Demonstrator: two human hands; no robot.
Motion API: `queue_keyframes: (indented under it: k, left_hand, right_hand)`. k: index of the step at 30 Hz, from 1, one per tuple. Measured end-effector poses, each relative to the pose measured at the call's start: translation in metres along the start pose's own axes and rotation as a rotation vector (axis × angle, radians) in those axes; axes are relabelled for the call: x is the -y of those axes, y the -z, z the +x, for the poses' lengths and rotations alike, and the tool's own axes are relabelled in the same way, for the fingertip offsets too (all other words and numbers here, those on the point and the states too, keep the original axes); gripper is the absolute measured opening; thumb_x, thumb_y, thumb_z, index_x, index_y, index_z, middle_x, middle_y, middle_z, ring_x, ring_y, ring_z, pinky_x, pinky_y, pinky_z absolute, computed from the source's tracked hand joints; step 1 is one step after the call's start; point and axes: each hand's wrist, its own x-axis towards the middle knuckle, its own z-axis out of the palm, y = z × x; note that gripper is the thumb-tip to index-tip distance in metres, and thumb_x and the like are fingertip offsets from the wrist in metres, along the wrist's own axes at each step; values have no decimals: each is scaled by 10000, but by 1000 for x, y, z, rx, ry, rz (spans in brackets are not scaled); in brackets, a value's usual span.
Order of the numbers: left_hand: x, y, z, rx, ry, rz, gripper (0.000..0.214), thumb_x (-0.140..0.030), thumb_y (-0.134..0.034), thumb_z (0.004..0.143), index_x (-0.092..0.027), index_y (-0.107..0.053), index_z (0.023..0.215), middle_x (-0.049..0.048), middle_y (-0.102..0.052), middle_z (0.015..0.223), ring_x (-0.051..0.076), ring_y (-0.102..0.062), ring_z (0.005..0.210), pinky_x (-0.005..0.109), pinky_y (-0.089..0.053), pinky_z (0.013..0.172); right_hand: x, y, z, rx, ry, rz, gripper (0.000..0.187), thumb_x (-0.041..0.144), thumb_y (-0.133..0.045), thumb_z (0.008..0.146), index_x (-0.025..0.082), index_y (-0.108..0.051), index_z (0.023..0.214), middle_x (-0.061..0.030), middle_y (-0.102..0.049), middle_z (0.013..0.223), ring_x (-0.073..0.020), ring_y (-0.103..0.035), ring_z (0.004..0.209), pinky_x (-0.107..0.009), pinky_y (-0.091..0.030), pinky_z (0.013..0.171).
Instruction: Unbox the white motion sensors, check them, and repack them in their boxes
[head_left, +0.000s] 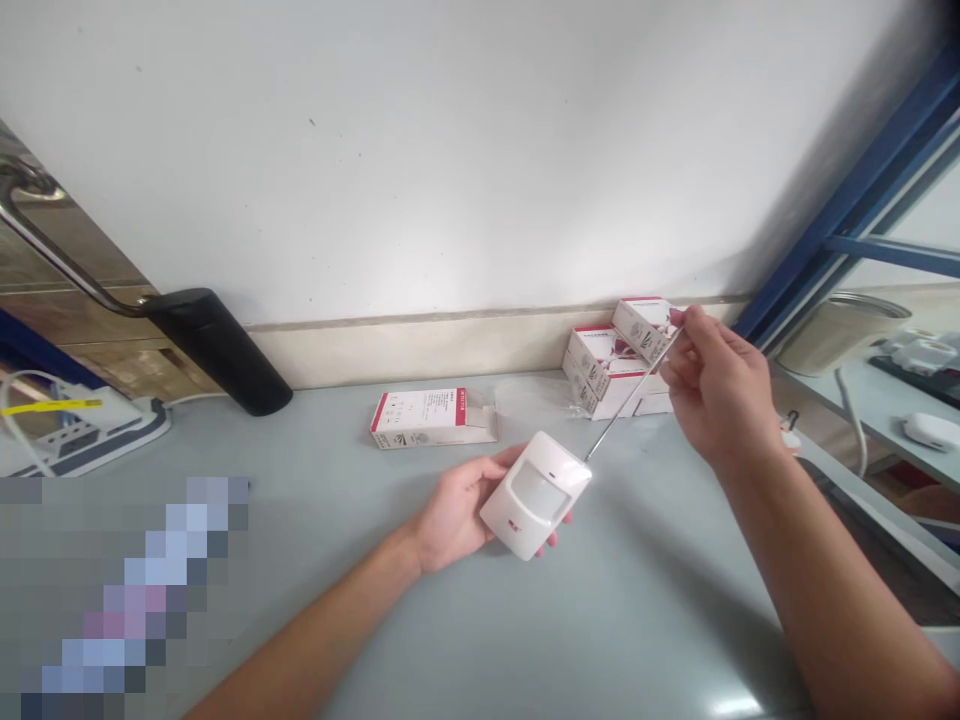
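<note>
A white motion detector (534, 497) rests in my left hand (459, 510), tilted, with its curved sensor window facing up. My fingers wrap round it from behind, and some fingertips show at its right edge. From its top right corner a thin metal telescopic antenna (624, 402) runs up and to the right, drawn out long. The tip of that antenna is pinched between the thumb and fingers of my right hand (709, 375). Behind the detector, an opened white and red box (433, 418) lies on the grey table (337, 600).
Several white and red boxes (600, 365) are stacked against the wall, with a clear plastic bag (544, 395) beside them. A black cylinder (221, 350) leans at the back left near a white power strip (90, 440). Blue-framed shelving (862, 200) stands on the right. A pixelated patch hides the lower left.
</note>
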Motion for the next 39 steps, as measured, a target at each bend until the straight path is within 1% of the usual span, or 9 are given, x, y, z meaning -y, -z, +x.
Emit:
queue_keyframes:
  k: [3, 8, 11, 16, 19, 21, 26, 31, 39]
  left_hand:
    - [0, 1, 0, 22, 24, 17, 520, -312, -449, 967, -175, -578, 1452, 197, -743, 1189, 328, -729, 938, 428, -480, 829]
    - [-2, 4, -1, -8, 97, 14, 538, -289, -496, 955, -226, -589, 1481, 161, -680, 1359, 317, -721, 1015, 444, -456, 930]
    - [-3, 5, -2, 2, 110, 3, 531, -299, -509, 954, -234, -603, 1472, 154, -655, 1400, 315, -706, 1050, 435, -464, 925]
    - [-4, 9, -2, -7, 59, -63, 471, -303, -496, 941, -206, -660, 1372, 130, -710, 1182, 277, -700, 900, 379, -465, 793]
    - [-4, 10, -1, 9, 26, -59, 505, -308, -498, 905, -181, -649, 1370, 140, -713, 1157, 305, -715, 875, 406, -469, 800]
    - [-3, 10, -1, 14, 19, -53, 549, -305, -495, 880, -175, -626, 1397, 154, -711, 1178, 327, -724, 882, 419, -468, 802]
    - [-3, 10, -1, -9, 27, -59, 574, -276, -479, 872, -170, -600, 1424, 149, -713, 1127, 299, -713, 826, 392, -448, 762]
    - [-3, 12, -2, -26, 50, -51, 569, -282, -485, 882, -171, -595, 1429, 150, -709, 1097, 286, -701, 790, 381, -432, 741]
    - [-2, 14, -3, -16, 53, -79, 534, -302, -501, 892, -193, -615, 1402, 148, -701, 1110, 270, -687, 769, 364, -413, 710]
  right_hand:
    - [4, 15, 14, -11, -14, 41, 235, 407, -793, 904, 203, -701, 832, 81, -335, 624, -77, -175, 507, -266, -203, 437]
    - [6, 35, 31, -156, -41, 196, 179, 265, -762, 944, 160, -661, 838, 97, -327, 644, -58, -144, 504, -241, -172, 423]
    - [5, 41, 35, -195, -59, 212, 181, 238, -745, 960, 143, -654, 835, 100, -335, 630, -55, -147, 508, -241, -168, 429]
    - [-2, 42, 36, -185, 32, 126, 221, 270, -753, 952, 161, -654, 787, 98, -334, 554, -73, -198, 505, -282, -166, 462]
    - [-4, 44, 36, -215, 66, 81, 395, 274, -833, 875, 203, -519, 647, 97, -328, 539, -69, -211, 498, -301, -146, 484]
    - [-5, 45, 37, -227, 77, 72, 463, 272, -854, 848, 215, -456, 618, 96, -331, 540, -67, -220, 496, -305, -143, 493]
    - [-6, 46, 35, -256, 105, 30, 289, 242, -819, 834, 183, -584, 678, 67, -421, 585, -60, -263, 488, -301, -143, 498]
    - [-10, 48, 35, -283, 174, -2, 290, 220, -782, 810, 176, -560, 628, 9, -551, 681, -48, -296, 466, -308, -123, 496]
    - [-20, 45, 32, -337, 193, -83, 285, 285, -789, 803, 203, -560, 654, 24, -499, 616, -69, -274, 479, -306, -128, 493]
